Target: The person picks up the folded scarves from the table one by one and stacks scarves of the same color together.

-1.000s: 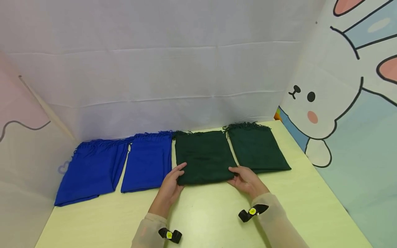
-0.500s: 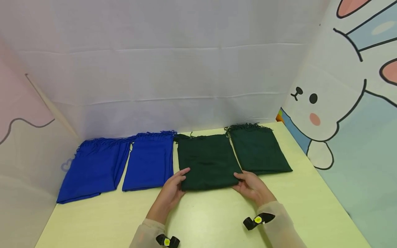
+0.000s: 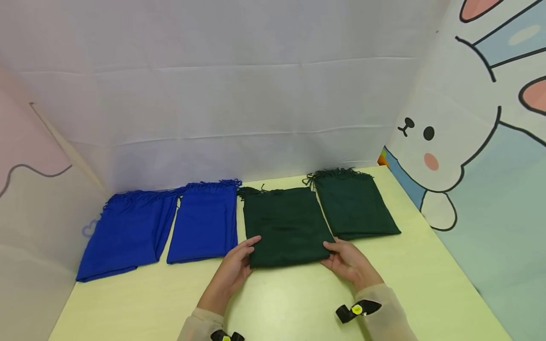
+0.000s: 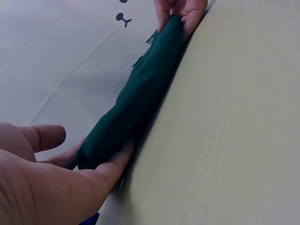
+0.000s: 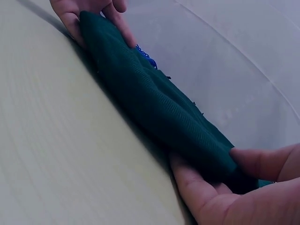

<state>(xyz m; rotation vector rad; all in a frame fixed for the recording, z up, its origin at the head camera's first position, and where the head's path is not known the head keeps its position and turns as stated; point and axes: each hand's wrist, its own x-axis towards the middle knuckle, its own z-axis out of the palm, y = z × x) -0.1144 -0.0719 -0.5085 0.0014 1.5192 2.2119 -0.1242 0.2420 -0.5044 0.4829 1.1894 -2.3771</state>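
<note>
A folded dark green fringed scarf (image 3: 286, 227) lies between both hands, its fringe at the far end. My left hand (image 3: 233, 270) grips its near left corner, with fingers above and below the folded edge. At the near right corner my right hand (image 3: 350, 263) pinches the cloth, thumb on top and fingers underneath. In the left wrist view the scarf's thick folded edge (image 4: 136, 98) runs from the left hand (image 4: 56, 183) up to the right one. The right wrist view shows that edge (image 5: 150, 103) close over the table, with the right hand (image 5: 248, 187) around its corner.
A second green scarf (image 3: 356, 206) lies folded just to the right. Two blue folded scarves (image 3: 204, 227) lie in the same row at the left, fringes toward the white cloth wall (image 3: 239, 104). The pale yellow table (image 3: 281, 308) extends toward the person.
Both hands have drawn the held green scarf toward the person and slightly right. Its fringed end sits farther from the back wall. The other scarves have stayed put.
</note>
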